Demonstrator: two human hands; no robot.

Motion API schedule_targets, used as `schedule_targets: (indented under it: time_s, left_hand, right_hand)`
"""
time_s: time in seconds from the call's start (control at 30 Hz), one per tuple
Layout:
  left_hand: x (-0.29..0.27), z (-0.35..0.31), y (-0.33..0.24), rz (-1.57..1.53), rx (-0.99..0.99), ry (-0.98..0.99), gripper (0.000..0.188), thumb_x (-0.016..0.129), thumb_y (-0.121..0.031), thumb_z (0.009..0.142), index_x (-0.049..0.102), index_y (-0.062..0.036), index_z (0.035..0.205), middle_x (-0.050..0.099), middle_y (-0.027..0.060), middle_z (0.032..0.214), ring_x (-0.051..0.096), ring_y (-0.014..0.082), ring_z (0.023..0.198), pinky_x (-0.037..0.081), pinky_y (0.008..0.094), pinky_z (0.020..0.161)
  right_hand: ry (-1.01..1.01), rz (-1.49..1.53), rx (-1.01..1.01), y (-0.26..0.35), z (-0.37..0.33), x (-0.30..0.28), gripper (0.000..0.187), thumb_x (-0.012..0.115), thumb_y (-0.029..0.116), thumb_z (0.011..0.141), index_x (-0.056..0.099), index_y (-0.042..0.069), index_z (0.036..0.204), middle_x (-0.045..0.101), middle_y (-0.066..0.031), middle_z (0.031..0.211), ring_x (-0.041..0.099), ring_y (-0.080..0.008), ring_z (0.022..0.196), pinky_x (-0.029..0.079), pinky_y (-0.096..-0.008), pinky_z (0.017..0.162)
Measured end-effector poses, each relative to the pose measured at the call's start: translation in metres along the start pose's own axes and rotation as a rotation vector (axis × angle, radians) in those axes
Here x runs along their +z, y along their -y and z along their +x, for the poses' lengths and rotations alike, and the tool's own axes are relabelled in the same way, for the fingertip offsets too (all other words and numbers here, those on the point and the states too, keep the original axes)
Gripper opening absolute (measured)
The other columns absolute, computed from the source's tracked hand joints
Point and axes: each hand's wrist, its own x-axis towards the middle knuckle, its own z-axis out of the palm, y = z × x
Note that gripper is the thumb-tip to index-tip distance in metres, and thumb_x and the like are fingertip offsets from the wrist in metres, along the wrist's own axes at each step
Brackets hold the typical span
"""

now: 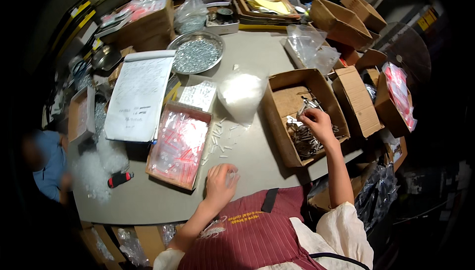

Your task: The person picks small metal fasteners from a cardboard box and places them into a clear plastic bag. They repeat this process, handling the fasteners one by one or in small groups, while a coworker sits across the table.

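My right hand (319,125) is over the cardboard box (284,144), its fingers pinched together. What they hold, if anything, is too small to make out. Inside that box lies a pile of small metal parts (308,141), silver and dark. Near the table's front edge, my left hand (220,186) curls around a small clear plastic bag (232,178). Left of this hand stands a shallow carton (190,187) full of clear zip bags with red edges (178,146). Small white plugs or tubes (215,139) lie scattered just beyond the hand.
A large bag of white pieces (241,94) stands mid-table. Behind it is a metal bowl of small shiny parts (198,54). A written notepad (138,97), a red-black tool (120,179) and another person (49,166) are at left. More cardboard boxes (358,101) crowd the right.
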Motion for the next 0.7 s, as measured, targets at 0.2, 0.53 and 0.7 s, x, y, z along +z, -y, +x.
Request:
schedule_targets:
  time_s: [0.2,0.53,0.7]
  left_hand:
    - [0.006,0.015,-0.013,-0.017,0.033,-0.027,0.024,0.079,-0.009,0.079,0.060,-0.0086,0.095,0.064,0.0079,0.090,0.061,0.0325,0.091,0.044,0.0433,0.085]
    - [-0.001,0.026,-0.022,-0.103,0.208,-0.068,0.027,0.073,-0.005,0.073,0.057,-0.0043,0.094,0.061,0.0139,0.091,0.060,0.0368,0.091,0.047,0.0453,0.082]
    - [-0.013,0.023,-0.026,-0.252,0.094,0.046,0.026,0.071,-0.002,0.076,0.060,-0.0051,0.098,0.064,0.0134,0.094,0.062,0.0364,0.094,0.050,0.0430,0.080]
  right_hand:
    - [0.233,0.393,-0.141,0.092,-0.065,0.029,0.014,0.074,0.011,0.090,0.071,-0.002,0.094,0.070,-0.0044,0.090,0.063,-0.0113,0.085,0.051,-0.0271,0.079]
    - [0.870,0.116,-0.350,0.126,-0.109,0.079,0.027,0.070,0.021,0.098,0.070,0.001,0.115,0.066,-0.0168,0.077,0.064,-0.0275,0.064,0.051,-0.0359,0.063]
    - [0.848,-0.003,-0.544,0.139,-0.098,0.063,0.030,0.071,0.012,0.091,0.071,0.006,0.121,0.066,-0.0156,0.084,0.065,-0.0312,0.075,0.052,-0.0407,0.071]
